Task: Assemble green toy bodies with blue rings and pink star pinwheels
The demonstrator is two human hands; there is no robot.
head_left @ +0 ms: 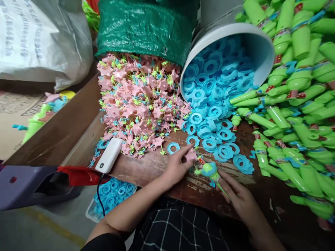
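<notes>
My left hand [176,168] pinches a pink star-shaped plastic piece [191,155] between thumb and fingers. Close beside it, my right hand [237,193] is closed around the green body of a plastic toy [209,169] with a blue piece around its rounded head and a red-and-white tip. The pink star is near that tip; whether they touch I cannot tell. Just beyond my hands lie loose blue scalloped rings [225,152]. A heap of pink stars [138,104] with small green and blue bits rises past my left hand.
A tipped white bucket [267,45] spills blue rings. Green toys [300,146] are piled along the right. At the back stands a green sack [146,28]. On the left are a white power bank [109,155] with a cable, a cardboard panel [57,118] and a purple stool [28,184].
</notes>
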